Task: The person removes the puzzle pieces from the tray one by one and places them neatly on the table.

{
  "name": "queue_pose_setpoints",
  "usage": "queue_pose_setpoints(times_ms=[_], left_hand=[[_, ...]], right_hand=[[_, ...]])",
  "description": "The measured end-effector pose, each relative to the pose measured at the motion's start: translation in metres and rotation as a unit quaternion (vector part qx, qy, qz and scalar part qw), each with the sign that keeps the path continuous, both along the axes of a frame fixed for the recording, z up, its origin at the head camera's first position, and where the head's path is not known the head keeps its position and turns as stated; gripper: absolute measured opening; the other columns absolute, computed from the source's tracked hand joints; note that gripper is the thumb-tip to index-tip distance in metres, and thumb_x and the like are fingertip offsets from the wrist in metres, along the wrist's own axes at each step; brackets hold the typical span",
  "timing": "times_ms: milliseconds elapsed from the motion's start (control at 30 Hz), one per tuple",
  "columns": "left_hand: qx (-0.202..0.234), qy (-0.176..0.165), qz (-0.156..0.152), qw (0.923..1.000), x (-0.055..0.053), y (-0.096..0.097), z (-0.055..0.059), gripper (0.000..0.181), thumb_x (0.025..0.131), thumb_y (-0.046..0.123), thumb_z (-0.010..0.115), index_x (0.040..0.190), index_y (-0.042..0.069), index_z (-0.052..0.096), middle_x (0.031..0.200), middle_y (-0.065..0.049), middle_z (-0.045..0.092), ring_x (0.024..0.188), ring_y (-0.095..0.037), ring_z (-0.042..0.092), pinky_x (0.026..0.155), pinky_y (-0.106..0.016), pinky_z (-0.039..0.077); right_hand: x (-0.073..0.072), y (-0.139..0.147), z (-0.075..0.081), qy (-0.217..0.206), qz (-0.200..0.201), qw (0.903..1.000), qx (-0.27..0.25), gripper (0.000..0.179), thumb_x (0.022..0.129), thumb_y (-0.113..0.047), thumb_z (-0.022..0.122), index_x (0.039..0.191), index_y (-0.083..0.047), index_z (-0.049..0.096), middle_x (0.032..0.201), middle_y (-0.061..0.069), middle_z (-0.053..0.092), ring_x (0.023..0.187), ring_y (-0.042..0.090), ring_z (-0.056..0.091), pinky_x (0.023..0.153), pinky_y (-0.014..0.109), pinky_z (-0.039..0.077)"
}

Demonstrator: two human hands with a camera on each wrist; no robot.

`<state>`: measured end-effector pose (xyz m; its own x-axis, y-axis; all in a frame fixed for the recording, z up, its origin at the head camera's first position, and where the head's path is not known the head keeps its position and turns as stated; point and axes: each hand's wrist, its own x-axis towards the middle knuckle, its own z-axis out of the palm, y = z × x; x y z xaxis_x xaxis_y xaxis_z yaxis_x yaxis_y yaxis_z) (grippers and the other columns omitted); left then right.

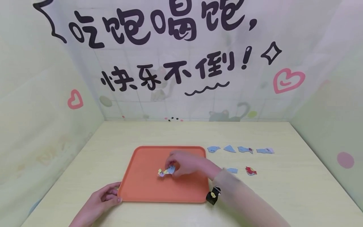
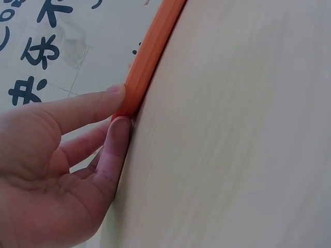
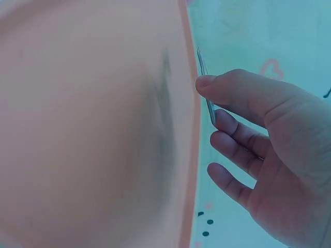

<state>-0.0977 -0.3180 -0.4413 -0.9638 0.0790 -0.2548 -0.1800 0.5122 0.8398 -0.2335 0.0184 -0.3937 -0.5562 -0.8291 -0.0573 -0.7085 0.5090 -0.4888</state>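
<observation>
An orange tray (image 1: 141, 186) lies on the pale wooden table. My right hand (image 1: 184, 164) is over the tray's middle and pinches a small puzzle piece (image 1: 167, 171) between thumb and fingers. In the right wrist view the thin puzzle piece (image 3: 206, 82) shows edge-on in that pinch, just above the tray (image 3: 93, 129). My left hand (image 1: 106, 197) rests at the tray's near left corner. In the left wrist view its thumb and fingertips (image 2: 120, 132) press against the orange tray's rim (image 2: 150, 51).
Several loose blue puzzle pieces (image 1: 241, 149) lie in a row right of the tray, with another blue piece (image 1: 232, 170) and a red one (image 1: 250, 171) nearer me. Printed sheets wall in the table on three sides.
</observation>
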Motion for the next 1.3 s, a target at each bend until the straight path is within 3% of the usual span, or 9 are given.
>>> queue_pose_setpoints(times_ms=[333,533,767,1067,1300], left_hand=[[-0.024,-0.011,0.023,0.9994,0.000,0.001,0.000,0.069,0.091,0.019,0.072,0.147,-0.004,0.039,0.113,-0.008,0.061,0.088,0.001,0.061,0.078,-0.018,0.052],[-0.032,0.001,0.019,0.9993,0.002,0.002,0.000,0.067,0.090,0.016,0.072,0.146,-0.005,0.041,0.112,-0.008,0.061,0.086,0.002,0.061,0.077,-0.017,0.052],[-0.018,0.005,0.001,0.9998,0.001,0.001,-0.001,0.068,0.091,0.017,0.070,0.146,-0.008,0.039,0.112,-0.010,0.061,0.087,0.002,0.061,0.077,-0.018,0.052],[0.000,-0.010,0.007,0.9999,-0.002,0.003,-0.001,0.069,0.092,0.019,0.070,0.148,-0.006,0.037,0.112,-0.008,0.060,0.088,0.000,0.062,0.078,-0.018,0.052],[-0.027,0.004,0.015,0.9995,0.000,0.004,0.000,0.067,0.091,0.017,0.071,0.146,-0.006,0.041,0.111,-0.008,0.061,0.086,0.002,0.061,0.077,-0.017,0.052]], right_hand=[[-0.002,0.040,0.004,0.060,-0.055,0.9958,-0.043,0.023,0.084,-0.019,0.077,0.106,-0.024,0.070,0.107,-0.010,0.064,0.101,0.009,0.052,0.090,0.028,0.046],[0.003,0.071,0.004,0.050,-0.091,0.9918,-0.074,0.024,0.085,-0.017,0.075,0.107,-0.025,0.070,0.102,-0.012,0.062,0.099,0.009,0.052,0.091,0.033,0.047],[0.009,0.112,-0.002,0.051,-0.126,0.9837,-0.117,0.025,0.085,-0.015,0.074,0.109,-0.022,0.070,0.102,-0.009,0.062,0.101,0.022,0.057,0.091,0.044,0.050],[0.016,0.159,-0.003,0.095,-0.165,0.9706,-0.147,0.030,0.082,-0.012,0.080,0.110,-0.018,0.069,0.104,-0.007,0.061,0.098,0.019,0.058,0.089,0.041,0.052],[0.020,0.186,-0.009,0.112,-0.189,0.9643,-0.148,0.031,0.079,-0.010,0.082,0.107,-0.015,0.070,0.101,-0.007,0.063,0.094,0.021,0.059,0.086,0.038,0.052]])
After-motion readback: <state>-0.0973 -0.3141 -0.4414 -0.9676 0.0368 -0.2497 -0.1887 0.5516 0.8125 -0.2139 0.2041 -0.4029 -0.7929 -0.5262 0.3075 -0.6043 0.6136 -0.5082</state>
